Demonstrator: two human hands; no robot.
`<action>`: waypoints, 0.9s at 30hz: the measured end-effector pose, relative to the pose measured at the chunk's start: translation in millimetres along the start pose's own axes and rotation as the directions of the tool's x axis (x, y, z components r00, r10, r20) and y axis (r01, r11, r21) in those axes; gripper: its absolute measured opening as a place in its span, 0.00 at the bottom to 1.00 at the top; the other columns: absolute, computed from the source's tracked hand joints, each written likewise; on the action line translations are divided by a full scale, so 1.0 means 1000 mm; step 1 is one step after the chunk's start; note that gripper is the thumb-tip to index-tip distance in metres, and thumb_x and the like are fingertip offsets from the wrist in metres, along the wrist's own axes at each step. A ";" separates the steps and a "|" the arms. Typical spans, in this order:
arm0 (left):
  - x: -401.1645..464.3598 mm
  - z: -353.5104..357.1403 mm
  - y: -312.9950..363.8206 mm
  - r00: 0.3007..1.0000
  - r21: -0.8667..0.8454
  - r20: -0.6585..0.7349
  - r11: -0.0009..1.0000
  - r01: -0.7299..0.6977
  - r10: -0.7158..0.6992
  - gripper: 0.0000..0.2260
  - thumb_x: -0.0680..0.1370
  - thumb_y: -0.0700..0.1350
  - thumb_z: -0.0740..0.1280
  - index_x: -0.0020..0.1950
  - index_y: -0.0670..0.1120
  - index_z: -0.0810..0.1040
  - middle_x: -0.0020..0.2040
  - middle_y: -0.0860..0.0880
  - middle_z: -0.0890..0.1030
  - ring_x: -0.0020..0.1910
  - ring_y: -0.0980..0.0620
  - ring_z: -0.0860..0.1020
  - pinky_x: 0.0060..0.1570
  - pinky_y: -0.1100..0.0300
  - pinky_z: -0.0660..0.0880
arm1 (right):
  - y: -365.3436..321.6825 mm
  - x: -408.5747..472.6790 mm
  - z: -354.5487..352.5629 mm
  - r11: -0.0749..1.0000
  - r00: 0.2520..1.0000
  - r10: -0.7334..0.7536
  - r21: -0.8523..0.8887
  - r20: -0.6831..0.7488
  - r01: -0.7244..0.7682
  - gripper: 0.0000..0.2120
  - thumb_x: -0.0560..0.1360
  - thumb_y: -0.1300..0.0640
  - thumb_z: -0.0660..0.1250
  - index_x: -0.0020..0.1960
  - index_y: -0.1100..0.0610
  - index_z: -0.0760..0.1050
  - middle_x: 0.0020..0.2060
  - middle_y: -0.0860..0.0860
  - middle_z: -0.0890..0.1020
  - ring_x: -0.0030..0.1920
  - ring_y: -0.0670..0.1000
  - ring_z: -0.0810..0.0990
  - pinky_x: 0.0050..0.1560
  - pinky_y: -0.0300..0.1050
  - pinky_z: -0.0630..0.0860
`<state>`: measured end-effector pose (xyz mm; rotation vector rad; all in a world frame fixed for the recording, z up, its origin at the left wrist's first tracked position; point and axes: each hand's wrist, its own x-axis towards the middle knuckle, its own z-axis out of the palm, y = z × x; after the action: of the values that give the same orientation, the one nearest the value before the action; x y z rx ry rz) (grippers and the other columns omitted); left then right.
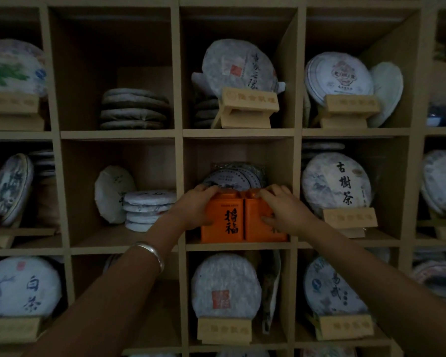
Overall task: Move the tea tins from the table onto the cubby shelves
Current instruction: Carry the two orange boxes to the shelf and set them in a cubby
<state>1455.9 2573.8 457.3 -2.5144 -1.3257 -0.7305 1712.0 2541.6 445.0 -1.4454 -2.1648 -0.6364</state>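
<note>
Now the left hand [195, 206], silver bangle [150, 252] on its wrist, curls over the left orange tea tin [223, 220] at the front edge of the middle cubby's shelf [238, 246]. Touching beside it stands the 2nd tin [262, 228], gripped by the right hand [285, 208], wrapped tea cakes [233, 177] behind.

Directly behind the grip, a round paper-wrapped tea cake [229, 179] leans; left of it a stack of white wrapped cakes [147, 208]; right, a pale wooden display stand [350, 217] carries another.
</note>
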 end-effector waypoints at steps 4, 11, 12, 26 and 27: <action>0.000 -0.005 0.002 1.000 0.018 0.001 1.000 -0.011 0.011 0.37 0.66 0.43 0.77 0.71 0.52 0.64 0.65 0.43 0.71 0.61 0.43 0.73 0.57 0.53 0.72 | 0.000 0.000 -0.002 1.000 1.000 0.007 0.012 0.011 -0.007 0.28 0.72 0.52 0.70 0.69 0.50 0.63 0.60 0.56 0.70 0.60 0.57 0.67 0.55 0.51 0.71; 0.000 -0.008 0.005 0.999 0.041 0.037 0.999 0.003 -0.005 0.38 0.67 0.42 0.76 0.73 0.50 0.61 0.66 0.42 0.69 0.62 0.43 0.72 0.59 0.52 0.73 | -0.004 -0.001 -0.004 1.000 1.000 0.014 0.026 0.003 -0.014 0.30 0.71 0.53 0.70 0.70 0.50 0.61 0.59 0.56 0.71 0.59 0.58 0.69 0.55 0.51 0.71; 0.000 -0.008 0.006 0.999 0.036 0.041 0.999 0.006 -0.008 0.38 0.67 0.42 0.76 0.73 0.50 0.61 0.66 0.42 0.69 0.62 0.43 0.72 0.59 0.51 0.74 | -0.004 -0.002 -0.005 0.999 1.000 0.014 0.031 0.000 -0.014 0.30 0.71 0.53 0.70 0.70 0.50 0.61 0.59 0.56 0.71 0.59 0.57 0.69 0.54 0.51 0.72; -0.001 -0.005 0.030 0.998 -0.047 -0.047 0.998 -0.052 0.049 0.35 0.71 0.50 0.71 0.74 0.53 0.59 0.71 0.45 0.66 0.69 0.45 0.66 0.65 0.49 0.70 | -0.010 -0.013 -0.014 0.999 0.999 -0.028 0.016 -0.046 0.029 0.30 0.71 0.50 0.69 0.70 0.53 0.63 0.62 0.56 0.70 0.63 0.57 0.68 0.60 0.51 0.71; 0.001 -0.006 0.036 0.996 -0.049 -0.050 0.996 -0.077 0.075 0.34 0.72 0.49 0.71 0.74 0.53 0.60 0.70 0.45 0.67 0.69 0.45 0.66 0.65 0.50 0.69 | -0.010 -0.015 -0.018 0.999 0.998 -0.028 0.014 -0.048 0.029 0.30 0.71 0.50 0.68 0.69 0.54 0.63 0.62 0.56 0.70 0.63 0.57 0.68 0.60 0.50 0.70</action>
<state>1484.3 2551.4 464.9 -2.5536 -1.2037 -0.8126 1710.1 2516.8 448.5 -1.3807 -2.1524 -0.6570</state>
